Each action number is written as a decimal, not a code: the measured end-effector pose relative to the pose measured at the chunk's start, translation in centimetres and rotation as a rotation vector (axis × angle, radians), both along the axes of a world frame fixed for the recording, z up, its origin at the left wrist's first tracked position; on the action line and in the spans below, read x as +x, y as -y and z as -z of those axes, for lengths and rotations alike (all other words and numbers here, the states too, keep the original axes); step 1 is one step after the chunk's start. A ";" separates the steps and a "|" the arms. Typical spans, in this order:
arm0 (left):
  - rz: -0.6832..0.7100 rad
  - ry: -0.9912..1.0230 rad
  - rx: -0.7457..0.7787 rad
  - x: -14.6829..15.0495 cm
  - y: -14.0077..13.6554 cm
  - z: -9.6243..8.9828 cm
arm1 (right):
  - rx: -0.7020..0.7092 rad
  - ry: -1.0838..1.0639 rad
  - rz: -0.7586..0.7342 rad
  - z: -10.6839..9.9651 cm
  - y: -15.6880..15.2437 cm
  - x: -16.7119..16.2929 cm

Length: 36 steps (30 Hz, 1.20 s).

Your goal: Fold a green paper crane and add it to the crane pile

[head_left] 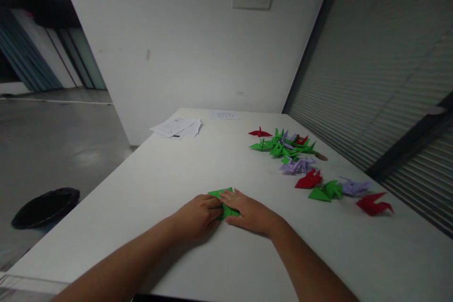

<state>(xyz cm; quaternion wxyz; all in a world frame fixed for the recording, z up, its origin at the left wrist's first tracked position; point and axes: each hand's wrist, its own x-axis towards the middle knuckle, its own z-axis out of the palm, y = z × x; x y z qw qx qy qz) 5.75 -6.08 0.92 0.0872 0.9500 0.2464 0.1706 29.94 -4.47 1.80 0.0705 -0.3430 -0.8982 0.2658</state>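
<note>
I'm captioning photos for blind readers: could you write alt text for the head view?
A left hand and right hand rest on green paper on a white table. Red, green and purple paper birds sit to the right; white sheets lie far left.

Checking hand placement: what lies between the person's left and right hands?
In the head view, green origami paper lies between the left hand and right hand, partly under the latter.
</note>
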 end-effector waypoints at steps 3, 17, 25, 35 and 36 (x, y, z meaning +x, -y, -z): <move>-0.033 -0.036 0.014 0.0 0.2 -0.2 | 0.005 0.017 0.019 0.3 -0.3 0.1; -0.047 -0.135 0.039 -0.2 0.5 -0.2 | 0.074 0.110 0.193 1.9 -1.6 1.5; -0.026 -0.188 0.023 -0.5 0.6 -0.6 | 0.190 -0.067 0.316 3.1 -2.5 0.7; 0.008 -0.176 0.065 -0.4 0.6 -0.9 | 0.024 -0.552 0.625 4.2 -4.1 0.1; 0.016 -0.171 0.072 -0.5 0.6 -0.9 | -0.017 -0.589 0.652 4.3 -4.2 0.2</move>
